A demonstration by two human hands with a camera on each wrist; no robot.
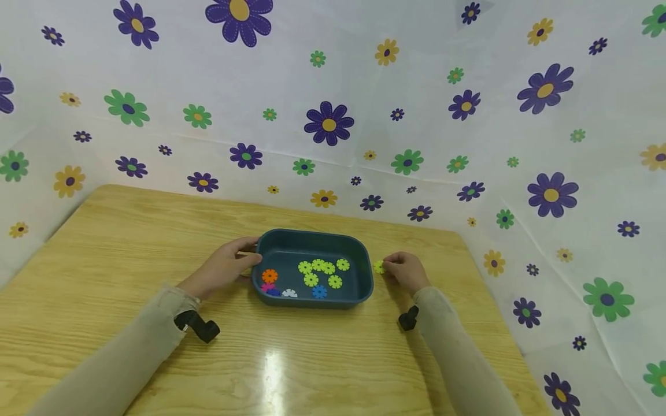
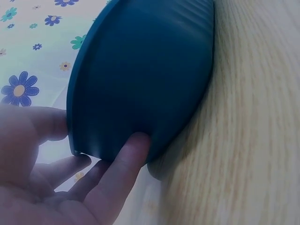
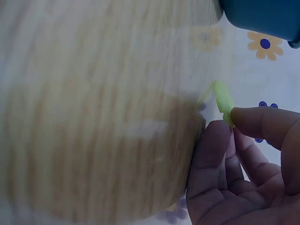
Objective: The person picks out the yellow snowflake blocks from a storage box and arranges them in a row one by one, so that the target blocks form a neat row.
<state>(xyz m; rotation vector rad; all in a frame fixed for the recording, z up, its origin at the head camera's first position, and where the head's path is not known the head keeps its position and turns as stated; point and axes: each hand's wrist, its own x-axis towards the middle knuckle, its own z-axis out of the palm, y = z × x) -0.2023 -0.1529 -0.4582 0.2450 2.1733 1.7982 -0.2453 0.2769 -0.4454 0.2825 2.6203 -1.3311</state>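
A dark teal plastic basin [image 1: 312,242] stands on the wooden table. My left hand [image 1: 225,266] holds the basin's left end, thumb at the rim; in the left wrist view its fingers [image 2: 133,150] lie against the outer wall. Just right of the basin, my right hand [image 1: 408,270] pinches a yellow-green notched disc [image 3: 225,101] between thumb and fingertips, low over the tabletop. Inside the basin lie several yellow-green discs [image 1: 335,282], an orange disc [image 1: 269,276], a blue one [image 1: 319,292], a white one [image 1: 289,293], a pink one [image 1: 267,287] and a dark blue one [image 1: 273,293].
The light wooden table [image 1: 156,242] reaches back to a white cloth [image 1: 281,75] printed with flowers, which also hangs along its right side. A black strap mount [image 1: 200,326] sits at the left wrist, and a black mount [image 1: 408,318] at the right.
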